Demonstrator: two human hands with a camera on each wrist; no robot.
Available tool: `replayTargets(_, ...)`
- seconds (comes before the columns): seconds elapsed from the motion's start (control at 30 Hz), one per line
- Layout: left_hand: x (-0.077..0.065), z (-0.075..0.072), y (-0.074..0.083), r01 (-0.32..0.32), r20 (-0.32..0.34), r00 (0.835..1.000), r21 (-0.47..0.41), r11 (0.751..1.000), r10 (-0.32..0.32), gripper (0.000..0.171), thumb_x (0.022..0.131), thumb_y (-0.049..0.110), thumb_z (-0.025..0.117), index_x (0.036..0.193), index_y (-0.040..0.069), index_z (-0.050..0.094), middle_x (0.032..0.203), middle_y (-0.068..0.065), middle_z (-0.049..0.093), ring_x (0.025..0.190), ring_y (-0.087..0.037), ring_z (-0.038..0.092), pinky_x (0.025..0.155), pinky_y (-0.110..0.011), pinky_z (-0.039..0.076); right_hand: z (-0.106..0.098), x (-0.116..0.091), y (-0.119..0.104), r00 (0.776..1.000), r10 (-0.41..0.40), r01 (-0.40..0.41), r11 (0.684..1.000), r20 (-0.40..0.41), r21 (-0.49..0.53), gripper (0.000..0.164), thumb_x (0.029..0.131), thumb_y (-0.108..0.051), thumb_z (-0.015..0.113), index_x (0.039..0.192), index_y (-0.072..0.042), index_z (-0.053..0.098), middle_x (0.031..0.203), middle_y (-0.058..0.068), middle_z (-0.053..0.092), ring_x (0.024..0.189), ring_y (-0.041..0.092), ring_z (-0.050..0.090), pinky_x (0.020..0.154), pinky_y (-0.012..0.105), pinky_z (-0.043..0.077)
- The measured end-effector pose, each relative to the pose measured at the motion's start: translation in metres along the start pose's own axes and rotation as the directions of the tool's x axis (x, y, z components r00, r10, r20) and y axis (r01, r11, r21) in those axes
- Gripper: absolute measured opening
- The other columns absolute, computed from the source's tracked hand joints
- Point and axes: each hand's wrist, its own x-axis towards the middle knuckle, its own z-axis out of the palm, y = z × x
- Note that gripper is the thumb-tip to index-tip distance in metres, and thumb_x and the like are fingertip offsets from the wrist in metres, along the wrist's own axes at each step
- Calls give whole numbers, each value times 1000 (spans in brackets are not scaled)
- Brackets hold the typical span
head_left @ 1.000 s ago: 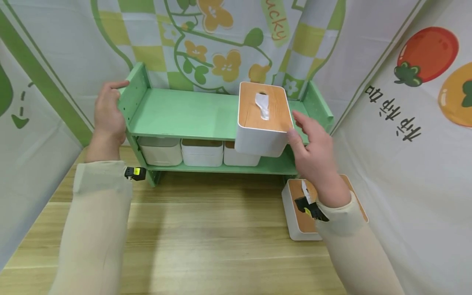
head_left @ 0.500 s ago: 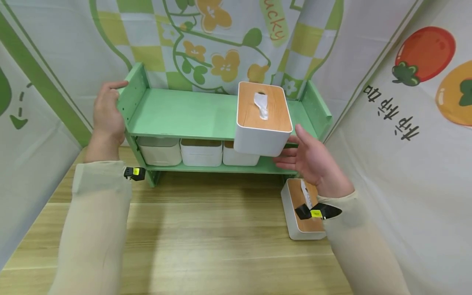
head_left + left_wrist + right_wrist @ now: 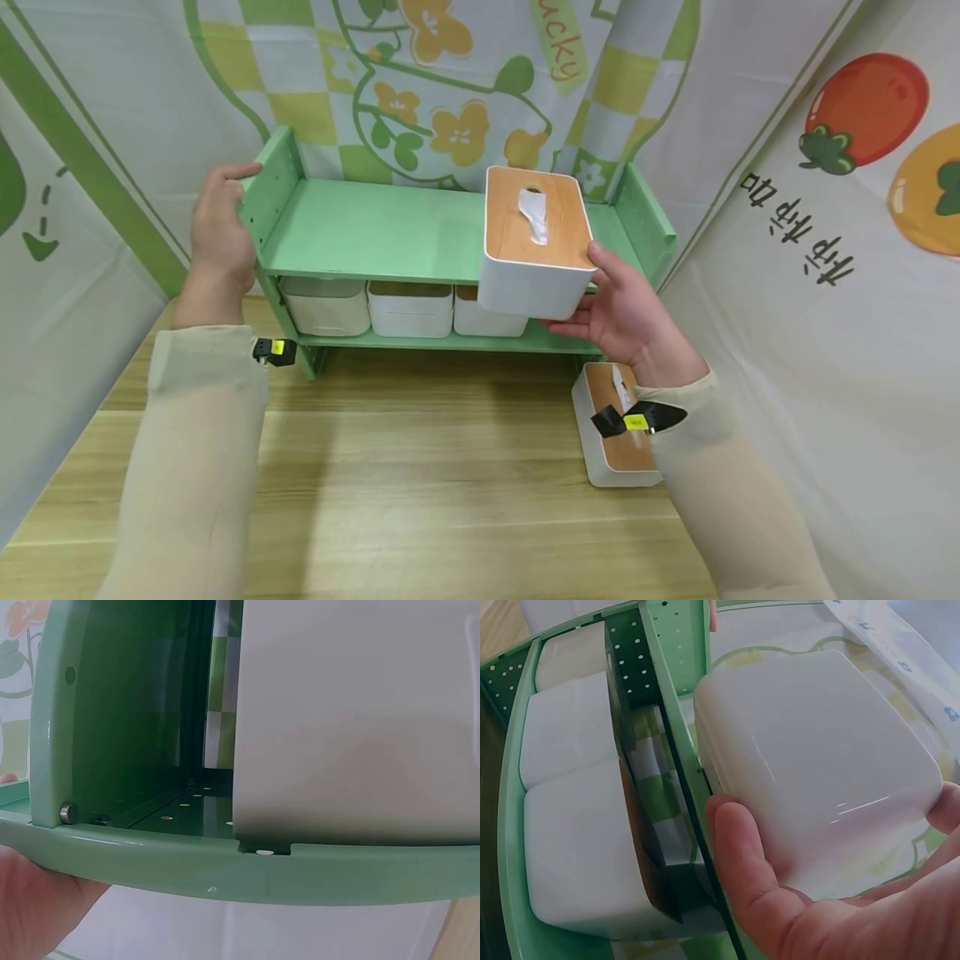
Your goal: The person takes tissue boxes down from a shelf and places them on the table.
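Observation:
In the head view a white tissue box (image 3: pixel 536 287) with a wood-grain lid stands at the right part of the green rack's top shelf (image 3: pixel 382 233), its front jutting past the edge. A tissue pokes from the lid slot. My right hand (image 3: pixel 621 308) holds the box's right side, thumb near the lid's corner and fingers low at the base. The right wrist view shows these fingers (image 3: pixel 742 832) against the box's lower edge. My left hand (image 3: pixel 220 229) grips the rack's left side panel (image 3: pixel 268 196); part of that hand (image 3: pixel 37 907) shows in the left wrist view.
On the lower shelf (image 3: pixel 551 337) stand three white boxes, among them a middle box (image 3: pixel 411 312) and a left box (image 3: pixel 327 310). Another tissue box (image 3: pixel 600 425) sits on the wooden floor (image 3: pixel 420 475), partly behind my right forearm. Printed curtains (image 3: pixel 810 350) enclose the space.
My right hand came off the box's side, turned with its fingers lower, and now holds the box again with the fingers near its base. The box and my left hand stay nearly still.

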Motion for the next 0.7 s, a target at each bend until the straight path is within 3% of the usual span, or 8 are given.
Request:
replayTargets(0.23,0,-1,2,-2,3,1000,-6,1000,2,47,105,28,19,143,29,48,151,-2,31,108,-18,41,85,-39,38,-2,-6,-1,999,-17,18,999,42,-29,81,98,-58,49,158,-13,19,124,22,58,100,40,65,85,49,52)
replayTargets(0.37,0,-2,3,5,7,1000,-18,1000,-5,47,106,29,20,143,29,48,150,-2,31,108,-18,41,85,-39,38,-1,-4,-5,1000,0,1,999,27,-35,82,98,-61,45,158,-11,20,116,22,64,102,36,65,88,51,50)
replayTargets(0.53,1,-3,2,6,7,1000,-1,1000,-6,47,106,30,19,143,29,48,150,-1,31,106,-17,40,82,-38,38,-2,3,-9,1000,4,-5,999,-19,-47,78,97,-55,50,159,-19,18,128,25,56,105,34,63,89,50,48)
replayTargets(0.7,0,-2,1,-1,7,1000,44,999,1,48,106,31,17,145,31,46,151,-1,31,107,-16,40,83,-38,39,-5,1,-8,1000,-3,1,997,-29,-78,75,99,-48,50,158,-18,15,131,26,55,101,35,66,84,49,52)
